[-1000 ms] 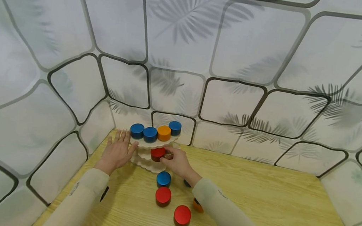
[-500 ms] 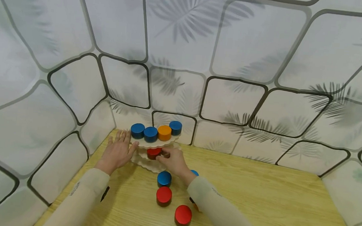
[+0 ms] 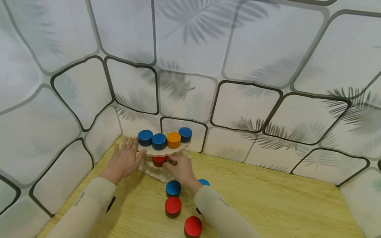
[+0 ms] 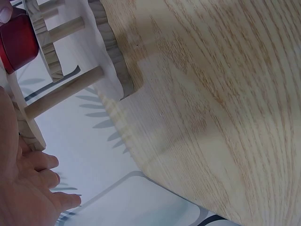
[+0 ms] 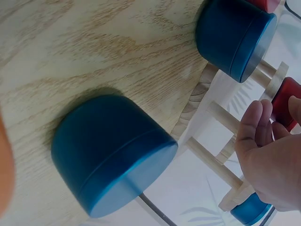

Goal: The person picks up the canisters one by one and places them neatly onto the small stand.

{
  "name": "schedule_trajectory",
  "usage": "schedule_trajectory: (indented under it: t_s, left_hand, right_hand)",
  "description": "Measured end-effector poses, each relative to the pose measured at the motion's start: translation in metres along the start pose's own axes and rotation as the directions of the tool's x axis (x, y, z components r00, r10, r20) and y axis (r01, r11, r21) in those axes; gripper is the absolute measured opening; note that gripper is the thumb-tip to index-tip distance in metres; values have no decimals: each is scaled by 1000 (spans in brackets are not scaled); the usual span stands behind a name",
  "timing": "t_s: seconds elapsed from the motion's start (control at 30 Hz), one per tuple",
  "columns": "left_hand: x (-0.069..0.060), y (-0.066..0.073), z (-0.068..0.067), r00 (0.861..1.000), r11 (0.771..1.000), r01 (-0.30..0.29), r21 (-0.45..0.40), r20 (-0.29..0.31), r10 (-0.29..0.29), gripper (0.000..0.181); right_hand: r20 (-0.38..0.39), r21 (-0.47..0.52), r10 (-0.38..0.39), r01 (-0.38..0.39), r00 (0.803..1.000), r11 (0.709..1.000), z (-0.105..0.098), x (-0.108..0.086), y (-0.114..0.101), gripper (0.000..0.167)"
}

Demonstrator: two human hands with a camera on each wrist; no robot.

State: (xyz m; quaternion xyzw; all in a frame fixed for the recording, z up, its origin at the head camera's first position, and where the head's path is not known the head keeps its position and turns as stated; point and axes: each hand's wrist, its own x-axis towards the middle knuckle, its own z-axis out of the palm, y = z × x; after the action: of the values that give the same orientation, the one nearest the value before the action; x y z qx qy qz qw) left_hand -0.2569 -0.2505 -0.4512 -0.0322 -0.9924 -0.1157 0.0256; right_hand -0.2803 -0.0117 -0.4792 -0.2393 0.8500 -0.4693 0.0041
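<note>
Red tin, head view: it sits at the middle tier of a pale wooden stand, beneath the top tier, which bears, left to right, two blue tins, an orange tin and a further blue tin. My hands occupy opposite sides of the stand. My left hand lies at the left edge of the top tier, fingers extended, thumb set apart toward the front rim. My right hand enters from the right and pinches the red tin between thumb and fingers. On the wood-grained tabletop, in front of the stand, are one blue tin, two red tins nearer to me, and another blue tin, partly hidden by my right sleeve. A leaf-patterned wall stands behind.

Left wrist view: wooden posts join the tiers; the red tin shows between the top and middle tiers, a fingertip on it. My left fingers extend past the top tier's edge.

Right wrist view: my right thumb rests on the red tin. Two blue tins stand on the tabletop in the foreground; a blurred orange shape at the left margin cannot be identified.
</note>
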Motion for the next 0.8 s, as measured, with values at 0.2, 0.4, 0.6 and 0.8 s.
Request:
schedule_trajectory:
  t_s: [0.2,0.4,0.6,0.8]
  left_hand:
    - [1,-1,1,1000,1000,1,7,-3,-1,76]
    - [2,-2,2,1000,1000,2,11,-6,-2,76]
    - [2,-1,1,1000,1000,-2,10,-7,2,75]
    - [1,-1,1,1000,1000,-3,8,-12,3,75]
  right_hand:
    - [-36,10,-12,13,999,1000,5,1,-4,32]
    - [-49,-24,24,-25,999,999,8,1,-10,29]
    - [-90,-129,-32,21,995,991,12,4,-10,23]
    - [-93,-168,-12,-4,996,986,14,6,-11,22]
